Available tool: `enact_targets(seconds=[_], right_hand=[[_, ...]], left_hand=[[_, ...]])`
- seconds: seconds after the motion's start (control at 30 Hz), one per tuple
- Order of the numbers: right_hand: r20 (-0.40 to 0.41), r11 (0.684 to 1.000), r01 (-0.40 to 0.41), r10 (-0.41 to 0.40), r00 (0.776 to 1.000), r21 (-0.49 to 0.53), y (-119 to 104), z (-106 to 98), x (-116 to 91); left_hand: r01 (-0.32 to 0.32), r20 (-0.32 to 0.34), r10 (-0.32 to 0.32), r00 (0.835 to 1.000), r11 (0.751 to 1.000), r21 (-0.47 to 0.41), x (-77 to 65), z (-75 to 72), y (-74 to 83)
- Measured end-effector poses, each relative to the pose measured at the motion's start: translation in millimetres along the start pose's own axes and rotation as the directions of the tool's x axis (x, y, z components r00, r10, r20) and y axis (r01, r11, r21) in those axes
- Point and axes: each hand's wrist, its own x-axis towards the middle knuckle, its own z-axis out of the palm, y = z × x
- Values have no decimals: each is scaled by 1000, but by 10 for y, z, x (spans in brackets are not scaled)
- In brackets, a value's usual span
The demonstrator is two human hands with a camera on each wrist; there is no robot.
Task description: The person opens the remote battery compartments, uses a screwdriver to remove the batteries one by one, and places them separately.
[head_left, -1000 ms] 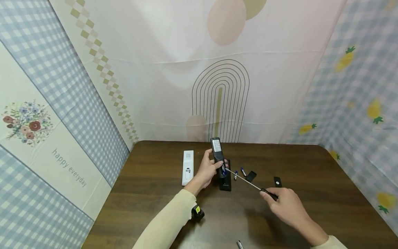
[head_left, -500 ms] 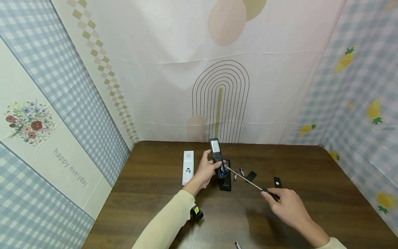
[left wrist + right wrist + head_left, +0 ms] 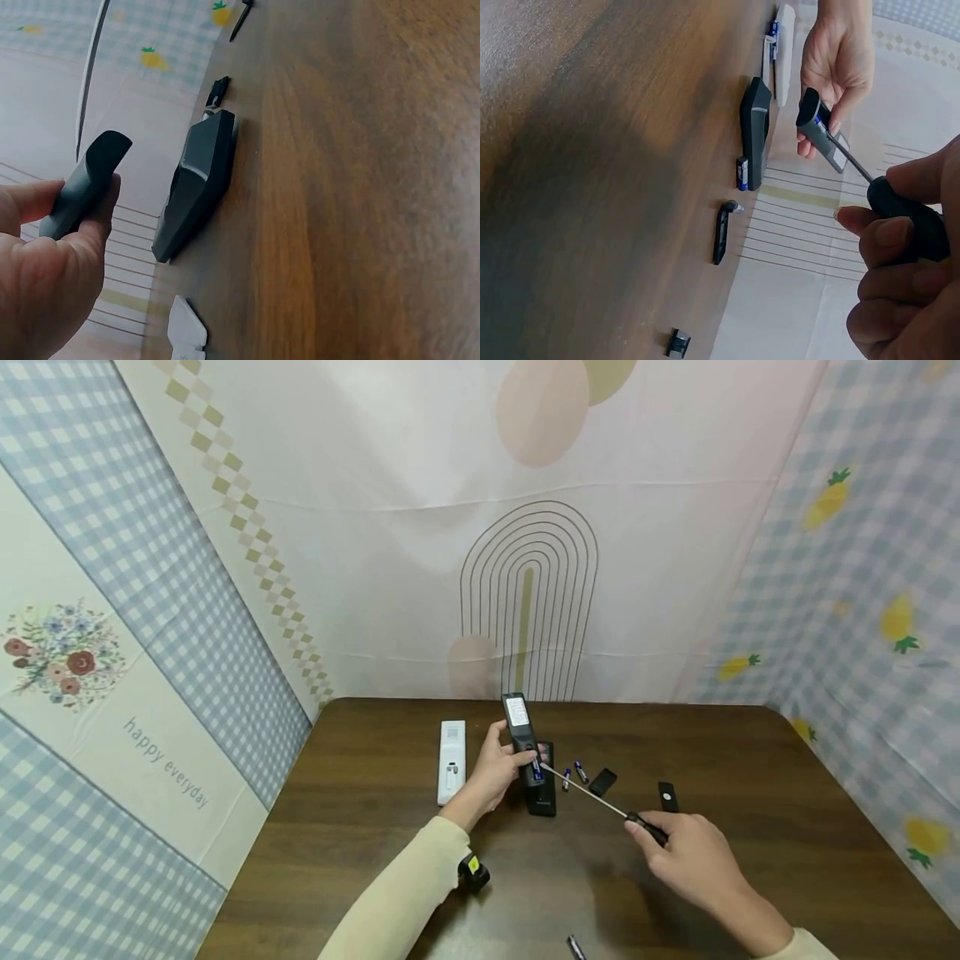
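My left hand holds a black remote control above the table, its back with a white label turned up. The thumb lies across it beside the uncovered battery compartment, where a blue battery shows. My right hand grips the black handle of a screwdriver. Its long thin shaft reaches left, with the tip right at the compartment's edge. In the left wrist view, the held remote is seen end-on between thumb and fingers, and the compartment is hidden.
Below the held remote lies another black remote. A white remote, its compartment uncovered, lies to the left. Two batteries and a black battery cover lie to the right, another cover farther over. One battery lies near the front.
The held remote has tilted slightly to the left. The screwdriver tip moved a little off the compartment, then back to its edge. Both hands keep their grips.
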Motion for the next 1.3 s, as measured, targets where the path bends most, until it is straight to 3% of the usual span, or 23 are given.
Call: enact_targets(seconds=[0.13, 0.3, 0.4, 0.47, 0.53, 0.7, 0.87, 0.97, 1.13, 1.3], right_hand=[[-103, 980, 126, -143, 984, -157, -14, 10, -7], [-217, 886, 281, -376, 901, -368, -42, -12, -11], [-239, 837, 318, -454, 858, -445, -69, -55, -9], [-243, 817, 316, -471, 848, -482, -97, -94, -12], [-236, 805, 304, -471, 850, -509, -134, -136, -26], [-161, 810, 260, -396, 904, -526, -239, -227, -91], [-65, 889, 183, -230, 971, -420, -185, -323, -74], [-19, 941, 115, -128, 992, -320, -92, -394, -51], [36, 989, 3, 2, 999, -149, 89, -482, -11], [147, 993, -118, 113, 983, 28, 336, -535, 53]], left_hand=[[10, 6, -10, 1000, 1000, 11, 27, 41, -17], [-4, 8, 3, 1000, 999, 44, 75, 116, -30], [-32, 15, 31, 999, 997, 71, 117, 187, -22], [-51, 20, 50, 999, 994, 95, 139, 247, -15], [-60, 29, 57, 998, 991, 117, 149, 311, -11], [-70, 79, 56, 995, 981, 182, 135, 485, -36], [-72, 111, 51, 993, 978, 198, 159, 545, -65], [-61, 131, 38, 991, 982, 179, 183, 567, -49], [-48, 151, 29, 988, 991, 127, 234, 659, -53], [-37, 155, 19, 988, 993, 115, 292, 758, -95]])
